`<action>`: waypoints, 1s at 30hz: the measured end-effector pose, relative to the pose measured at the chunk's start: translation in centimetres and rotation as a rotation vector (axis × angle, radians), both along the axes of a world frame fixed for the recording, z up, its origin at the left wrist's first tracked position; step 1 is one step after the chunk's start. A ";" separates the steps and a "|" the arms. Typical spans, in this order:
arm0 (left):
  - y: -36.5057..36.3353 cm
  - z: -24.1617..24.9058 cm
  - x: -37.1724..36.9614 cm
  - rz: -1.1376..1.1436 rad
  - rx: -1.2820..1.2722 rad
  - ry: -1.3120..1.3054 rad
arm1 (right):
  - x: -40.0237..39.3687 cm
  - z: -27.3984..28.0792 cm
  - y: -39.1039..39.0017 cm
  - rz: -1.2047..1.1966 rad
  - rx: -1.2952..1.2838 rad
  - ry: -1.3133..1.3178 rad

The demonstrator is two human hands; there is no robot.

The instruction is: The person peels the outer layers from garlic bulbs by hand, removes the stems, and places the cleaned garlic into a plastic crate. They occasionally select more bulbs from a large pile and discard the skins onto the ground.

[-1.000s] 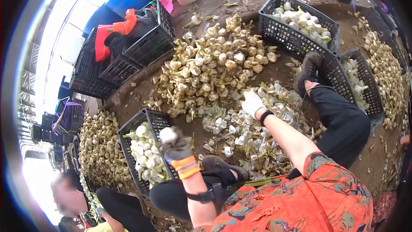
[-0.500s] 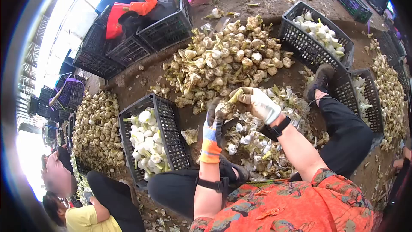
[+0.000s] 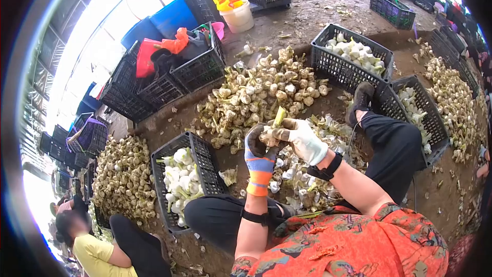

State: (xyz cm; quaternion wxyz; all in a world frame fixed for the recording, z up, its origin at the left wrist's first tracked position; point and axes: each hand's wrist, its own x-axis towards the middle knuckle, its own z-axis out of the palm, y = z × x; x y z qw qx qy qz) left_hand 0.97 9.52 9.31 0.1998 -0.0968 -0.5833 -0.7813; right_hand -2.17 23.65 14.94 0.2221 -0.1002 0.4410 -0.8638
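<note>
Gripped by the fingers of the left hand (image 3: 254, 147) and right hand (image 3: 306, 142), the garlic bulb (image 3: 268, 136), probably light, firm and flaky-skinned, is best held around its body.

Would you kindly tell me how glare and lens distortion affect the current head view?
Head view: glare burns much of the left side out to white, with blue-violet fringing; the wide lens bends the scene and leaves black corners; the left hand, right hand and garlic pile look fairly clear, though the garlic bulb between the hands is partly covered.
</note>
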 end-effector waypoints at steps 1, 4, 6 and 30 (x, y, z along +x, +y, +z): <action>-0.1 -0.3 -0.1 -0.019 0.039 -0.026 | 0.1 0.0 0.3 -0.001 0.002 0.019; 0.0 -0.3 -0.1 -0.023 -0.005 -0.011 | 0.5 0.1 0.8 -0.010 -0.016 0.024; 0.0 -0.1 -0.2 0.005 -0.074 0.064 | 0.3 0.1 1.0 -0.015 -0.021 -0.010; 0.8 3.2 0.4 -0.249 0.457 -0.333 | -1.3 -1.5 3.2 -0.187 0.401 0.544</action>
